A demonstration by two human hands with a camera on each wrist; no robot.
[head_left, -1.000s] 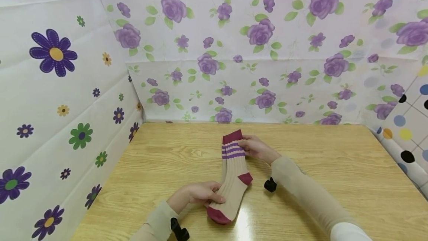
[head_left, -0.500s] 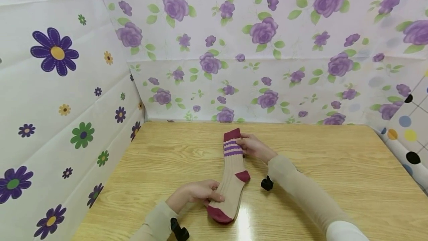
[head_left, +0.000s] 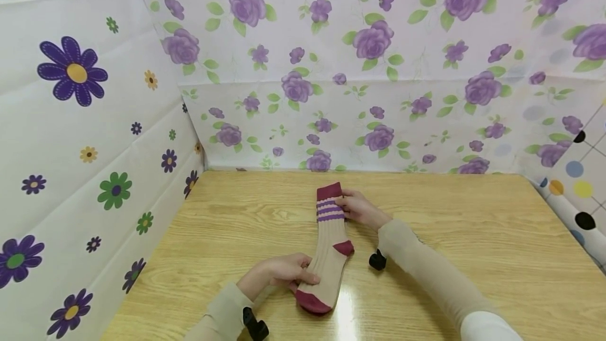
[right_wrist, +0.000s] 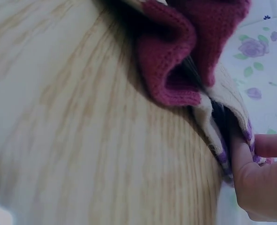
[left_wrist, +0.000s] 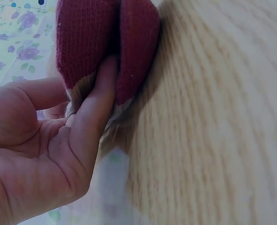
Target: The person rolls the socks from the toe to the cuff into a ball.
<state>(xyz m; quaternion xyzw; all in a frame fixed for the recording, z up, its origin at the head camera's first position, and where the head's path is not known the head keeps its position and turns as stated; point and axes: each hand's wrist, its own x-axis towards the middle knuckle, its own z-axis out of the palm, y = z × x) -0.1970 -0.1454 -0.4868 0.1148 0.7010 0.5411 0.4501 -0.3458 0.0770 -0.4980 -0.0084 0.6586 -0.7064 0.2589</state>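
Observation:
A beige sock (head_left: 329, 246) with a maroon cuff, heel and toe and purple stripes lies lengthwise on the wooden table, cuff away from me. Beneath it is a matching lower sock (left_wrist: 138, 47), almost fully covered in the head view; its maroon heel (right_wrist: 164, 61) shows in the right wrist view. My left hand (head_left: 284, 271) pinches the upper sock near the toe, thumb on top and a finger between the two layers. At the striped part below the cuff, my right hand (head_left: 362, 208) pinches the upper sock's right edge, a finger also tucked between layers.
The wooden table (head_left: 450, 236) extends to both sides of the socks. A floral sheet (head_left: 303, 67) stands along its back edge and a daisy-print sheet (head_left: 71, 172) along the left. Dotted cloth (head_left: 577, 193) borders the right.
The upper sock's striped end has shifted slightly left with my right hand, so it now covers the lower sock more evenly. My left hand has stayed nearly in place.

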